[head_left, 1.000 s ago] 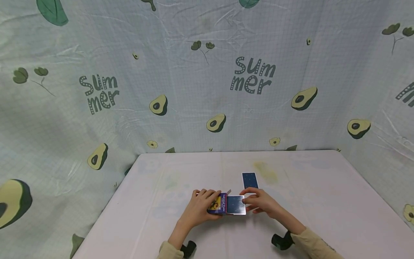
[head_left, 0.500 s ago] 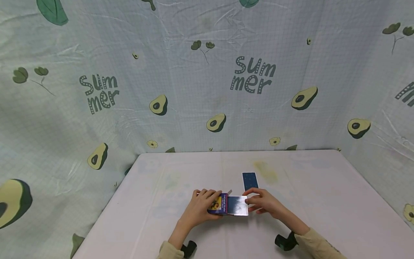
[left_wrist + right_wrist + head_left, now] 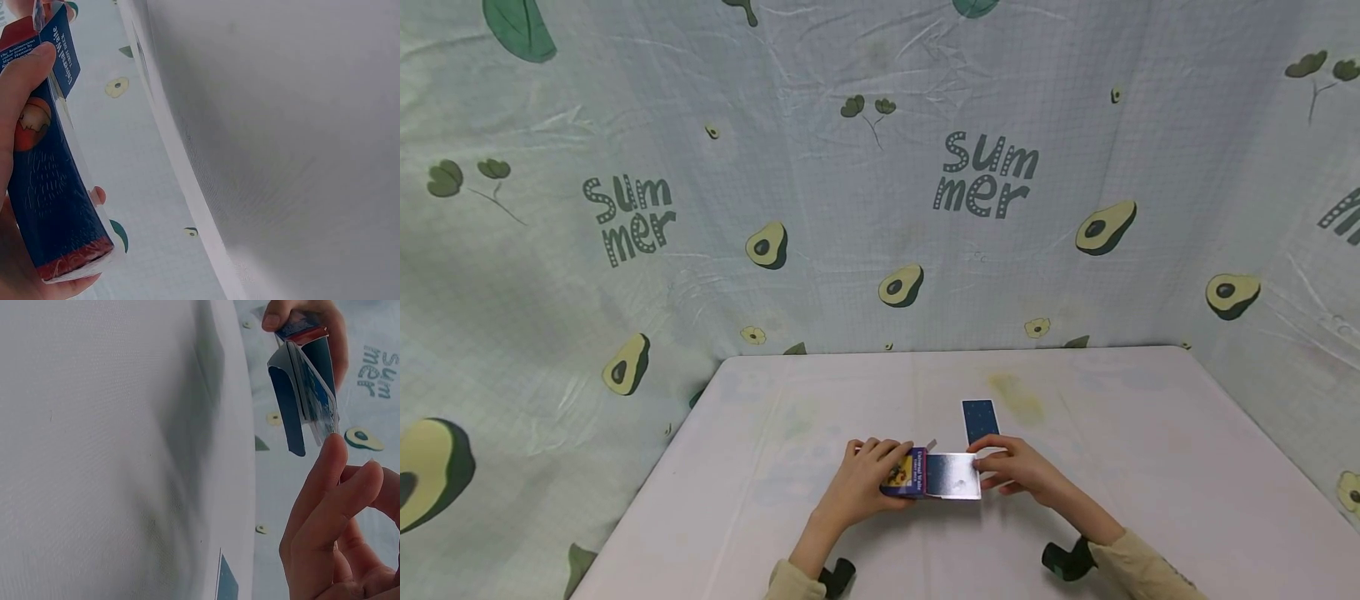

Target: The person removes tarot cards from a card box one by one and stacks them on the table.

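Observation:
My left hand [image 3: 867, 479] grips a purple-and-yellow tarot card box [image 3: 904, 475], lettered "Universal Waite", above the table. In the left wrist view the box [image 3: 56, 181] shows a dark blue side, with the left thumb pressed near its lettered flap. A shiny, dark-blue-backed card [image 3: 953, 477] juts from the box's right end; whether others lie under it I cannot tell. My right hand [image 3: 1022, 471] pinches the card's outer edge between thumb and fingertips. In the right wrist view, an end flap [image 3: 286, 406] hangs folded out beside the cards.
A dark blue card [image 3: 979, 418] lies on the white-covered table [image 3: 820, 408], just beyond the right hand. Black wrist cameras sit at the left wrist [image 3: 838, 577] and right wrist [image 3: 1066, 560]. A printed curtain [image 3: 820, 183] hangs behind the table.
My right hand has moved slightly right, and more of the shiny card shows outside the box. The left hand and the card on the table have stayed in place.

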A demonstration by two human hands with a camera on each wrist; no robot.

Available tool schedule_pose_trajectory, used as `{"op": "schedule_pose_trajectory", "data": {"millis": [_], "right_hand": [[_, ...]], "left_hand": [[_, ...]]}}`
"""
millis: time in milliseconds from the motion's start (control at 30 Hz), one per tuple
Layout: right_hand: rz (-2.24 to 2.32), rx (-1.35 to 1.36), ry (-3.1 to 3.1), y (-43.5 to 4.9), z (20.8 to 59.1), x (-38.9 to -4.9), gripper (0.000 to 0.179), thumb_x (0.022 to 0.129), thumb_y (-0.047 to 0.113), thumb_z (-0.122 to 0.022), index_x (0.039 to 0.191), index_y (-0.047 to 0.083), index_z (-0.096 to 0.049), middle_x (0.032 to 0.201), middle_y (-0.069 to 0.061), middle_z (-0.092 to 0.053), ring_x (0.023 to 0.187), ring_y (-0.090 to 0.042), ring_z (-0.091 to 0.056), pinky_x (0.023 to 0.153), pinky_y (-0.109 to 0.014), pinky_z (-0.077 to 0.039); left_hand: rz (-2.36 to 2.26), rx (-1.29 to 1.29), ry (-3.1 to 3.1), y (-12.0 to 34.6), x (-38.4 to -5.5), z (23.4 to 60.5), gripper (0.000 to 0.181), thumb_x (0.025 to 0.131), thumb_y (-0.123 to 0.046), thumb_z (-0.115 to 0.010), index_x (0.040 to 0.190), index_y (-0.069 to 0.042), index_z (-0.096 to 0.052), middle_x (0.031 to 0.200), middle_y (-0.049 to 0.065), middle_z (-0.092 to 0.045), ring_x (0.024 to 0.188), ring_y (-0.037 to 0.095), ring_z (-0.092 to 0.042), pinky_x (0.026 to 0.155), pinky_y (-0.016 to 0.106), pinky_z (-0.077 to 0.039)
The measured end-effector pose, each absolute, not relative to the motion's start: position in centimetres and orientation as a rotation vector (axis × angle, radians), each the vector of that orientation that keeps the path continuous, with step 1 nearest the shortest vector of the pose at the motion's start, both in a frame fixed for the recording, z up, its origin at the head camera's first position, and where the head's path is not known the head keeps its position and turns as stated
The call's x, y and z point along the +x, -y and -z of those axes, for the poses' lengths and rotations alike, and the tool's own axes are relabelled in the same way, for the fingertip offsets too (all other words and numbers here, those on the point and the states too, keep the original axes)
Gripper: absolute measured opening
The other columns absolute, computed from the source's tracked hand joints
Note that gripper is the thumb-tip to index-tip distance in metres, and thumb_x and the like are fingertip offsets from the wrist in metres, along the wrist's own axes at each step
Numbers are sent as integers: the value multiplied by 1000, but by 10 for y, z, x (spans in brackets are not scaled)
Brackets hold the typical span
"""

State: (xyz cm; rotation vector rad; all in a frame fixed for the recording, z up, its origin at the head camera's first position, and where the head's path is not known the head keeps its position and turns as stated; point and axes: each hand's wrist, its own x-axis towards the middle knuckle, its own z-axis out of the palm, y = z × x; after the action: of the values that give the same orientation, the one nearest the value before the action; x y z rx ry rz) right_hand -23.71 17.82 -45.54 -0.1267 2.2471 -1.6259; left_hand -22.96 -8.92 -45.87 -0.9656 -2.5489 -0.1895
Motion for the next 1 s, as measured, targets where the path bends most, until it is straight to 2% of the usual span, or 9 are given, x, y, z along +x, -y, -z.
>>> {"op": "schedule_pose_trajectory", "data": {"millis": [1000], "right_hand": [[1660, -90, -2215, -195, 453, -235, 46, 79, 35, -64, 113, 5, -55, 93, -3, -66, 68, -15, -66, 53, -24, -44]], "left_hand": [[193, -937, 2597, 91, -229, 457, 75, 63, -53, -71, 127, -20, -49, 112, -5, -57, 92, 11, -49, 83, 38, -35]]}}
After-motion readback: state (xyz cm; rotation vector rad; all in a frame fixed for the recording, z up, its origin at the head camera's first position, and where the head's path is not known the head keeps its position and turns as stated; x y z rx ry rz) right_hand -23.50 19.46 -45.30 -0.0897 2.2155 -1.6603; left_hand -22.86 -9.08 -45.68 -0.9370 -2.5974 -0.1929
